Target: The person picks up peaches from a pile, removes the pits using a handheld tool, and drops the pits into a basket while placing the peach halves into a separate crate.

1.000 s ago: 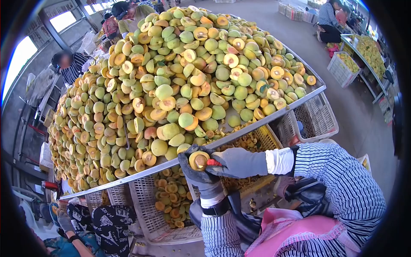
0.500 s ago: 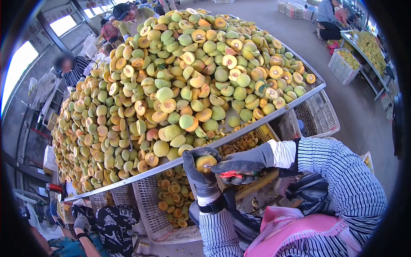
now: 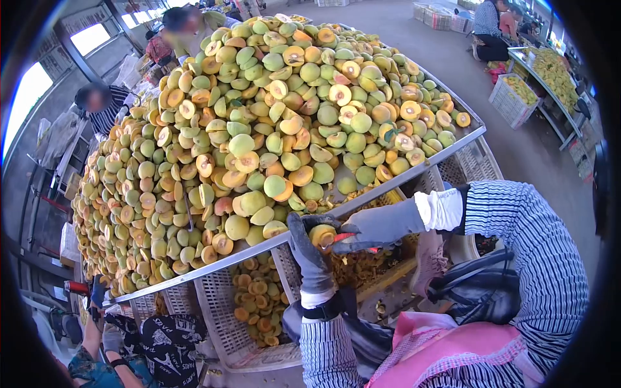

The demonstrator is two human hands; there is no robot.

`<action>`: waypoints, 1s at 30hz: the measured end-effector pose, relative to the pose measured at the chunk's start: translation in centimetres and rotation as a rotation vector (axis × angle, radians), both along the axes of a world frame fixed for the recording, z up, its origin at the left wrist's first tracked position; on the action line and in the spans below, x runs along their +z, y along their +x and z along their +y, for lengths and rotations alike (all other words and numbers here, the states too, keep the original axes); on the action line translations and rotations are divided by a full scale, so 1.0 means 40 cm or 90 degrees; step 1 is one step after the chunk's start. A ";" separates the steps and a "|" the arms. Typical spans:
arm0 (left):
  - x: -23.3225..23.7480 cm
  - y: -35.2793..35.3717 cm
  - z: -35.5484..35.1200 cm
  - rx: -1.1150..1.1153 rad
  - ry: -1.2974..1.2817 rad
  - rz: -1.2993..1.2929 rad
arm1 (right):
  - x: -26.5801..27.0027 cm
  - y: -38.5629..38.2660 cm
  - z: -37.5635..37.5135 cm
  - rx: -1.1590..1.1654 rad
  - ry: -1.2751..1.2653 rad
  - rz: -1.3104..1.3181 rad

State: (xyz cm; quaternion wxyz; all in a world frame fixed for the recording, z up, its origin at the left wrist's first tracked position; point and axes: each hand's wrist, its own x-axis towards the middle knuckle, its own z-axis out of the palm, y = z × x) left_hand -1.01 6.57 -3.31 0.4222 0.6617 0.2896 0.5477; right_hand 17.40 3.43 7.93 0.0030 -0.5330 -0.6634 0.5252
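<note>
Grey gloves cover both my hands, which meet just in front of the metal table edge. My left hand (image 3: 310,258) is closed around a yellow peach half (image 3: 322,237), its cut face turned towards my right hand. My right hand (image 3: 381,226) grips a small red-handled tool (image 3: 344,237), whose tip is at the fruit; the tip's exact shape is hard to make out. Beyond the edge lies a large heap of green-yellow peaches (image 3: 259,129), many of them cut in half with pits showing.
Below the table edge, a white plastic crate (image 3: 217,317) holds pitted halves (image 3: 259,291). Scraps (image 3: 369,268) lie beside it under my hands. A co-worker's gloved hand (image 3: 98,291) is at the lower left. Other people work behind the heap and at a second table (image 3: 546,107).
The tool's red handle has turned in my right hand, and the fruit's cut face now shows more. Both hands have shifted slightly right. At the lower left, the co-worker's hand has risen to the table edge.
</note>
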 end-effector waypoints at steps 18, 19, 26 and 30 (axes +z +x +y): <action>0.122 -0.012 -0.088 0.057 0.087 0.093 | 0.044 -0.014 -0.107 0.027 -0.051 0.106; 0.135 -0.027 -0.102 -0.072 -0.328 -0.150 | 0.037 -0.024 -0.124 0.064 0.198 -0.061; 0.085 -0.041 -0.188 0.069 -0.206 -0.005 | 0.008 0.012 -0.174 0.017 0.427 -0.251; 0.070 0.021 -0.230 0.184 0.060 0.208 | 0.004 0.000 -0.189 -0.042 0.407 -0.168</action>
